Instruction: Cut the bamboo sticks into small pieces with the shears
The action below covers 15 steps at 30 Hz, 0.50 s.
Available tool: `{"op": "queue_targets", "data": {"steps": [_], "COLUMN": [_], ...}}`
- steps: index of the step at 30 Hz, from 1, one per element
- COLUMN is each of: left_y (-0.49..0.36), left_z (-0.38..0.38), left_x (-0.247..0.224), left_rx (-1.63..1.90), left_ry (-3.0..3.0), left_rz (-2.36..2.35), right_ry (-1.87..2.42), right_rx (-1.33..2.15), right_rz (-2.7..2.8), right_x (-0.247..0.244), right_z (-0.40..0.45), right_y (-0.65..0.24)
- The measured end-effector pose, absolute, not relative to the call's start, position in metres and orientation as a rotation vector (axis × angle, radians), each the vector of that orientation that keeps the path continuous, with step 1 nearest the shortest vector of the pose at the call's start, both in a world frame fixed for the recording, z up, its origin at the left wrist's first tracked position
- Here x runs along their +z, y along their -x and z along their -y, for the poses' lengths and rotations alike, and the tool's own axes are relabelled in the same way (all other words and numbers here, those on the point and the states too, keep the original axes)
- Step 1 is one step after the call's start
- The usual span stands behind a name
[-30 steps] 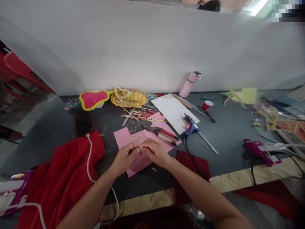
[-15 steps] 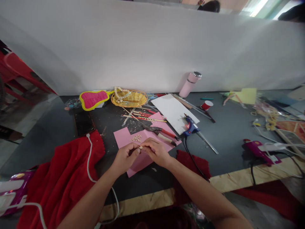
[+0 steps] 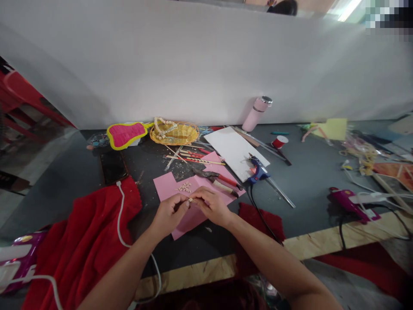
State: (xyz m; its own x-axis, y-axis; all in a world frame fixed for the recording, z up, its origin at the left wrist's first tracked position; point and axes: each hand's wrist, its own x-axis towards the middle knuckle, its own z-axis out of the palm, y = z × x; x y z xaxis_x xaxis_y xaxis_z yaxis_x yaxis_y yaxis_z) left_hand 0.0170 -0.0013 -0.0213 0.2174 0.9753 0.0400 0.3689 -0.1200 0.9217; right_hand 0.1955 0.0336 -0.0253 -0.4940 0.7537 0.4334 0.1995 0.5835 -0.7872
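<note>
My left hand (image 3: pixel 169 212) and my right hand (image 3: pixel 211 206) meet fingertip to fingertip over a pink paper sheet (image 3: pixel 167 184) on the dark table. Between the fingertips they pinch a small pale bead-like piece (image 3: pixel 190 199). A little heap of similar pale pieces (image 3: pixel 185 187) lies on the pink sheet just beyond my hands. Red-handled pliers (image 3: pixel 216 177) rest on the sheet to the right of that heap.
Red cloth (image 3: pixel 87 232) with a white cable (image 3: pixel 120 215) lies at left. A yellow basket (image 3: pixel 174 132), a white board (image 3: pixel 235 151), a blue glue gun (image 3: pixel 257 169), a pink bottle (image 3: pixel 257 113), a red cup (image 3: pixel 280 141) and a purple glue gun (image 3: pixel 348 201) stand farther back and right.
</note>
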Motion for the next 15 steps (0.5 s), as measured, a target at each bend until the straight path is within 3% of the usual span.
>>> {"op": "queue_targets", "data": {"steps": [6,15], "left_y": [-0.018,-0.007], "left_z": [0.002,-0.005], "left_x": [-0.021,-0.017], "left_rx": [0.892,1.077], "left_ry": [-1.672,-1.519], "left_rz": [-1.302,-1.492], "right_ry": [0.751,0.975], "right_rx": [0.837,0.380], "right_rz": [2.012,2.211], "right_x": [-0.023,-0.037], "right_z": [-0.033,-0.053], "right_y": [-0.196,-0.208]}}
